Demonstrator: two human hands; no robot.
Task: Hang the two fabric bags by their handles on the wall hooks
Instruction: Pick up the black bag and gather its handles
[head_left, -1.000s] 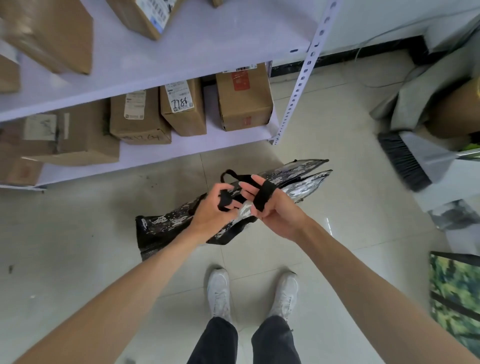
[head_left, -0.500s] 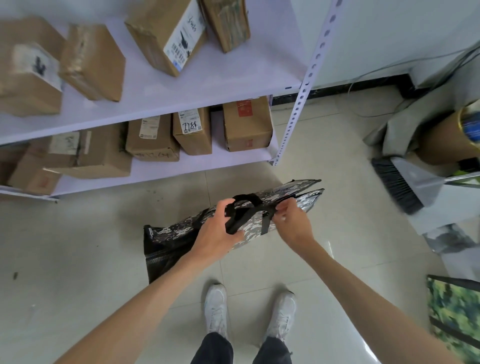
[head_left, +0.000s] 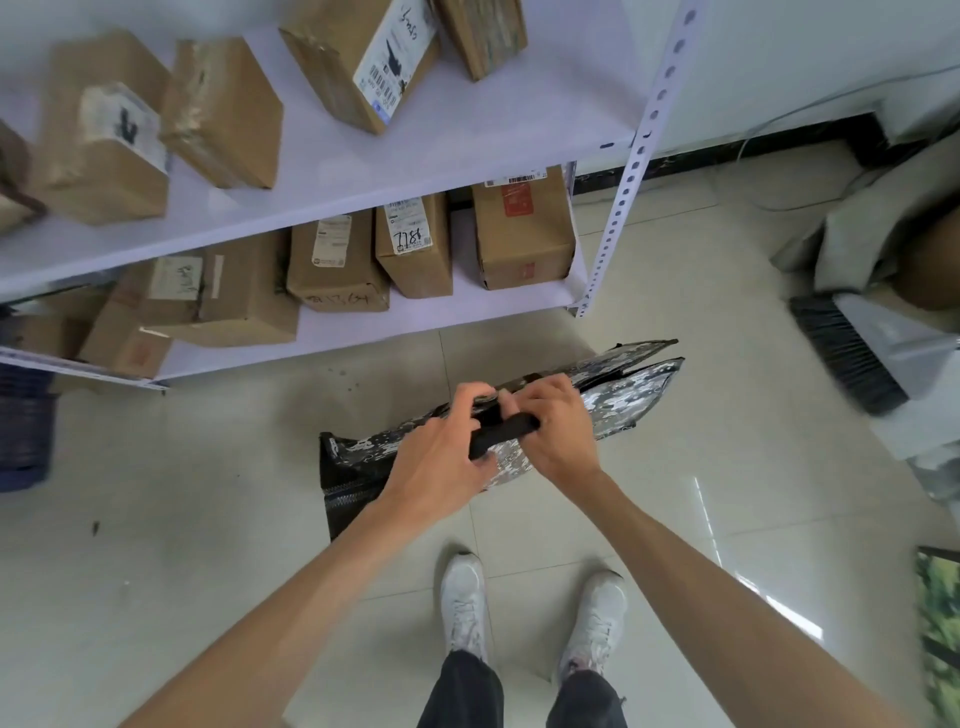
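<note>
a white metal shelf unit (head_left: 332, 171) loaded with taped cardboard parcels (head_left: 106, 145) fills the left and top of the view, a dark crate (head_left: 23, 426) at its foot on the tiled floor (head_left: 182, 519); in front of it, held above the floor, a grey camouflage fabric bag (head_left: 618, 395) lies roughly flat between a person's two bare hands; the left hand (head_left: 441, 462) is curled around the near end of the bag's black handle straps (head_left: 506, 434), fingers closed on the webbing; just beside it and touching the same straps, the right hand (head_left: 553, 428) is closed over the top edge, pinching the handles together; below, the person's white shoes (head_left: 465, 603) stand on the tiles; to the right a broom head (head_left: 847, 358) and grey sheeting lie against the wall, and at the far right edge a green camouflage bag (head_left: 940, 644), likely the second one, rests on the floor; no wall hooks are in view; the step in hand appears to be gathering both straps into one loop, and it would go best if the two handles are kept aligned and held open enough to slip over a hook, with the bag's weight taken from above so that it does not twist.
</note>
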